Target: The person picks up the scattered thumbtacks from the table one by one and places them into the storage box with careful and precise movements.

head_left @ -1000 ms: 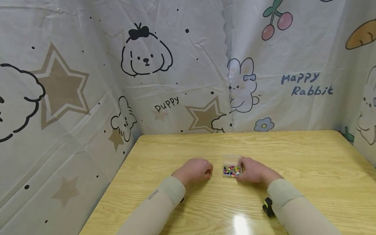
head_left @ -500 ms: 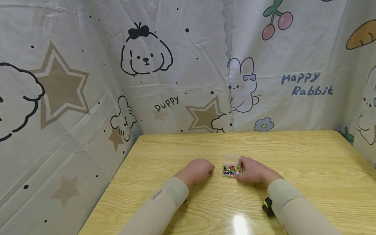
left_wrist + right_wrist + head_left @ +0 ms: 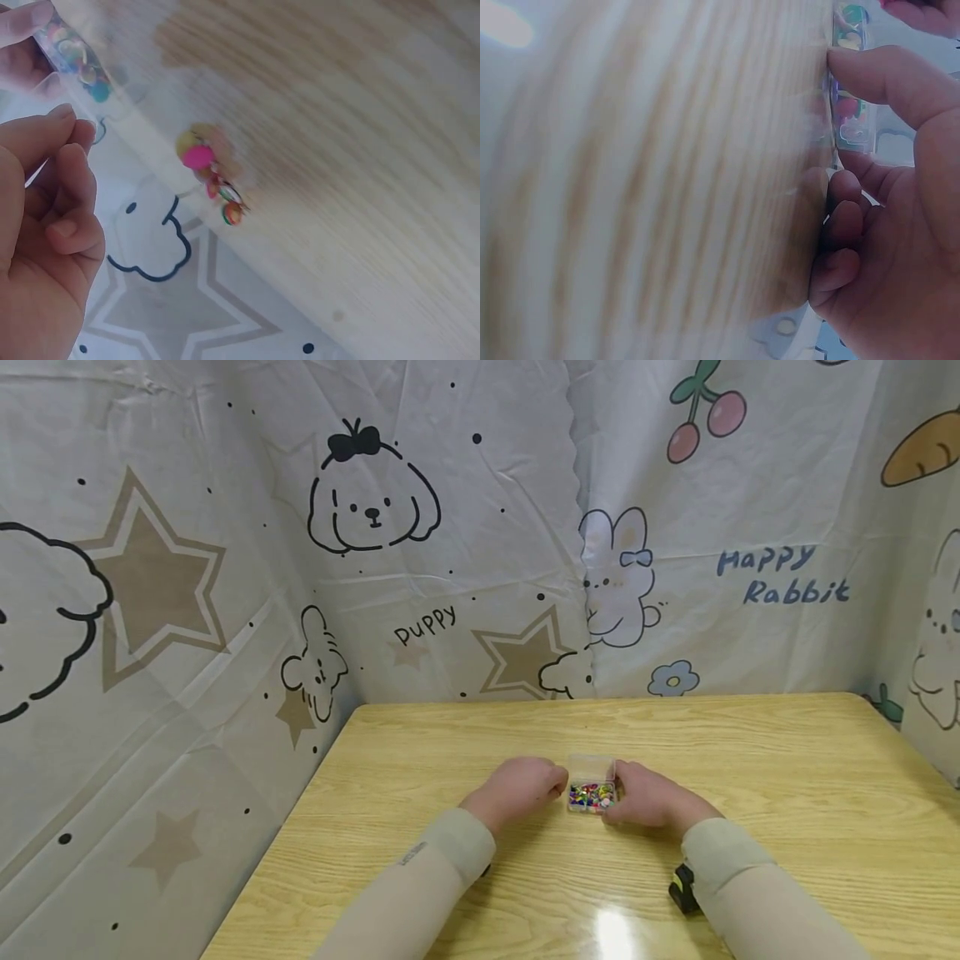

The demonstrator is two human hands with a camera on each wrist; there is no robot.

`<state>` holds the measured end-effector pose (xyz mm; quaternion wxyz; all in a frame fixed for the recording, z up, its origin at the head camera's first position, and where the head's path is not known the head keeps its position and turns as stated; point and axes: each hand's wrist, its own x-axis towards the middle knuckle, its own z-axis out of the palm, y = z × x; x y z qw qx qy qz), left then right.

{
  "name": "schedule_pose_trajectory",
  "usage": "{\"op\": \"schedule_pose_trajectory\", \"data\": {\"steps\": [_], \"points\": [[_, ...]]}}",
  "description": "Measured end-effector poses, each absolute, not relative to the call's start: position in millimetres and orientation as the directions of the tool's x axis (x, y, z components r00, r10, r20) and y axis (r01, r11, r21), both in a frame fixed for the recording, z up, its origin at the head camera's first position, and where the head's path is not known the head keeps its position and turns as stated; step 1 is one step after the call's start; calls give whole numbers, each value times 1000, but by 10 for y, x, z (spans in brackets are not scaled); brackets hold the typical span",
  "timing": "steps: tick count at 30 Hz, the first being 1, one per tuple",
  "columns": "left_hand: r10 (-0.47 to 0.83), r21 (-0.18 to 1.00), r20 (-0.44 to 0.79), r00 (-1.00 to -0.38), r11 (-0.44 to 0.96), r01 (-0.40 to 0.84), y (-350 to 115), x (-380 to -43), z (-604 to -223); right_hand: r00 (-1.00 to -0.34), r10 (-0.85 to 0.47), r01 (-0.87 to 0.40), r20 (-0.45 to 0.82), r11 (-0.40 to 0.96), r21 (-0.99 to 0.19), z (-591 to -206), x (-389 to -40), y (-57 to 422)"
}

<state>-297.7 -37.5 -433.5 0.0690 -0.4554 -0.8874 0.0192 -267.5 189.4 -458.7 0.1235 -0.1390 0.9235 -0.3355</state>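
A small clear plastic box (image 3: 592, 797) stands on the table with its lid (image 3: 591, 767) raised. Small colourful pieces that look like thumbtacks fill it. My right hand (image 3: 651, 795) grips the box's right side between thumb and fingers. Beside the left edge, my left hand (image 3: 525, 789) has its thumb and forefinger pinched together. At those fingertips a pink-red bit (image 3: 886, 4), apparently a thumbtack, peeks into the right wrist view. More loose thumbtacks (image 3: 199, 156), yellow, pink and red, lie on the table in the left wrist view; in the head view my left hand and arm hide them.
The wood-grain table (image 3: 750, 760) reaches back to a printed cloth (image 3: 450, 527) that hangs behind it and on both sides. A black device (image 3: 682, 889) sits at my right cuff. Light glares off the table's front.
My left hand has moved right, from a short way off to the box's left edge. My right hand and the box have stayed in place.
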Motion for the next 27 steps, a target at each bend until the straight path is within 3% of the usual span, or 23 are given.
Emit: {"op": "schedule_pose_trajectory", "data": {"steps": [15,27], "points": [[834,-119,85,-546,552,825,-95,-2987,-4392,-932,-338,-181,-131,746,-640,-4608,-2689,1901],[821,-159,60,-568,569,807,-21,-2948,-4378,-925,-357,-204,-129,754,-625,-4607,-2683,1914]]}}
